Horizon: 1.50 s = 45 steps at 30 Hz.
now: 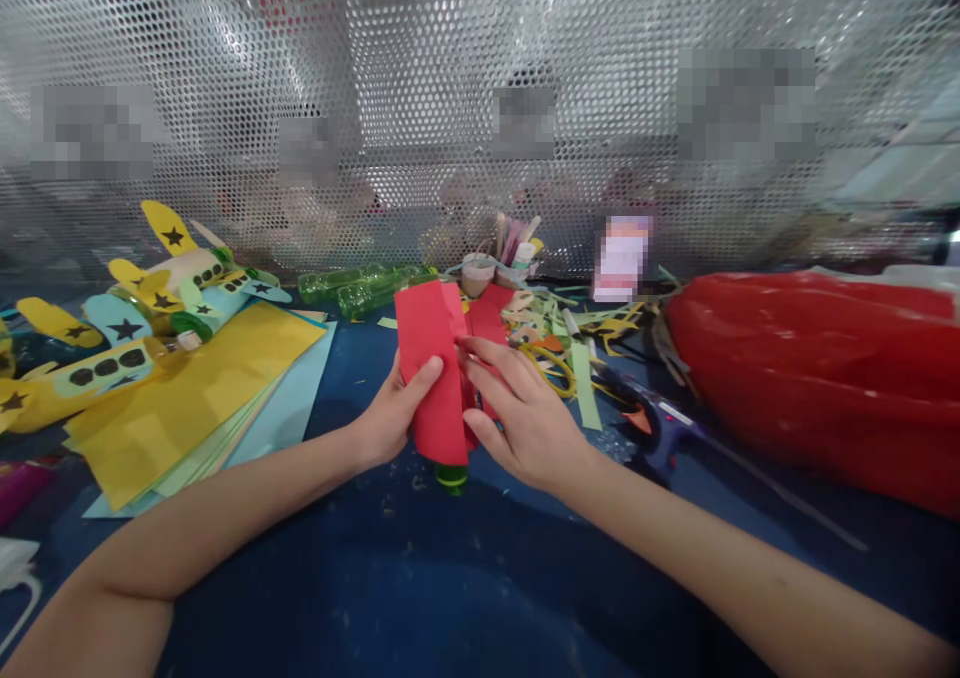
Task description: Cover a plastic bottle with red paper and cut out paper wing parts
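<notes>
A sheet of red paper (431,373) stands upright in front of me, curved around a green plastic bottle whose capped end (451,476) shows below it. The rest of the bottle is hidden. My left hand (391,413) is closed on the paper's left side, its thumb pressed flat on the front. On the other side, my right hand (525,416) has its fingers stretched out and apart, the tips at the paper's right edge. Behind that hand is another piece of red paper (491,308). Yellow-handled scissors (559,373) lie just beyond the right fingers.
Bottle airplanes (124,363) and stacked coloured paper (202,393) lie left. Green bottles (352,288), a small cup (477,276) and paper scraps (551,313) are behind. To the right are a glue gun (660,428), a phone (622,256) and a red bag (810,378). A perforated metal panel (450,68) stands behind.
</notes>
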Available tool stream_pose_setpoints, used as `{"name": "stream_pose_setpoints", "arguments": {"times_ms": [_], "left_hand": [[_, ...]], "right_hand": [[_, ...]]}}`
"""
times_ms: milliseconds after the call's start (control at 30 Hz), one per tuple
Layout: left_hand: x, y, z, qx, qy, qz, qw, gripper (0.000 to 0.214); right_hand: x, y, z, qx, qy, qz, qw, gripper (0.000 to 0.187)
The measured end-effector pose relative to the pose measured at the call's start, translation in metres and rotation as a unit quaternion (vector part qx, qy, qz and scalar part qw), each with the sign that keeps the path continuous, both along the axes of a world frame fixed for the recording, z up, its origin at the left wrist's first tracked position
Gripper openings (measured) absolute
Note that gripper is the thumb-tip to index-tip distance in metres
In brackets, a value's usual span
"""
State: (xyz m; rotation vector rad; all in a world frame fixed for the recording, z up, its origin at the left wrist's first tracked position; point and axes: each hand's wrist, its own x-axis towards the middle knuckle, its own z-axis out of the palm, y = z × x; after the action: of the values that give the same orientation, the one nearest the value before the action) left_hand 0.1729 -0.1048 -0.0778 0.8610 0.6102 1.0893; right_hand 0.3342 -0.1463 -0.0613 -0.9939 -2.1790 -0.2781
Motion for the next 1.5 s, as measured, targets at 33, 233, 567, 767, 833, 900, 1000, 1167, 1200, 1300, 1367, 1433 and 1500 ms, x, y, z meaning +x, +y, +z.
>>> {"name": "stream_pose_setpoints", "arguments": {"times_ms": [33,233,567,767,833,900,1000,1167,1200,1300,1367,1433,1500], "left_hand": [[0.0,0.0,0.0,-0.006,0.001,-0.001,1.0,0.054],[-0.004,0.002,0.007,-0.027,0.007,-0.052,0.998,0.058],[-0.016,0.008,0.003,-0.061,0.026,-0.284,0.956,0.069],[-0.017,0.003,0.001,-0.061,0.005,-0.323,0.945,0.064],[-0.016,0.002,0.002,-0.059,0.012,-0.324,0.944,0.066],[-0.017,0.002,0.003,-0.052,0.016,-0.328,0.943,0.068],[-0.017,0.002,0.005,-0.036,0.026,-0.331,0.943,0.069],[-0.017,0.002,0.009,-0.019,0.057,-0.32,0.946,0.066],[-0.017,0.002,0.01,-0.019,0.062,-0.319,0.946,0.065],[-0.017,0.002,0.011,-0.016,0.079,-0.316,0.945,0.063],[-0.017,0.002,0.012,-0.011,0.085,-0.316,0.945,0.062],[-0.018,0.002,0.013,-0.001,0.082,-0.322,0.943,0.062],[-0.019,0.003,0.014,0.014,0.077,-0.335,0.939,0.062]], "right_hand": [[0.001,0.0,0.002,0.005,-0.014,0.003,1.0,0.045],[0.004,0.001,0.021,-0.006,0.018,0.018,1.0,0.035],[0.007,-0.003,0.038,-0.076,0.25,0.021,0.965,0.008],[0.009,0.003,0.035,-0.112,0.372,0.014,0.921,0.022],[0.009,0.004,0.036,-0.149,0.4,0.029,0.904,0.037],[0.009,0.003,0.039,-0.212,0.416,0.056,0.882,0.049],[0.009,0.0,0.044,-0.322,0.416,0.091,0.845,0.051],[0.012,-0.002,0.049,-0.376,0.422,0.108,0.818,0.047],[0.013,-0.002,0.05,-0.375,0.423,0.107,0.818,0.048],[0.012,-0.002,0.051,-0.374,0.414,0.104,0.823,0.05],[0.011,-0.003,0.051,-0.374,0.406,0.105,0.827,0.05],[0.01,-0.004,0.051,-0.375,0.405,0.106,0.827,0.049],[0.008,-0.005,0.049,-0.369,0.407,0.101,0.83,0.048]]}}
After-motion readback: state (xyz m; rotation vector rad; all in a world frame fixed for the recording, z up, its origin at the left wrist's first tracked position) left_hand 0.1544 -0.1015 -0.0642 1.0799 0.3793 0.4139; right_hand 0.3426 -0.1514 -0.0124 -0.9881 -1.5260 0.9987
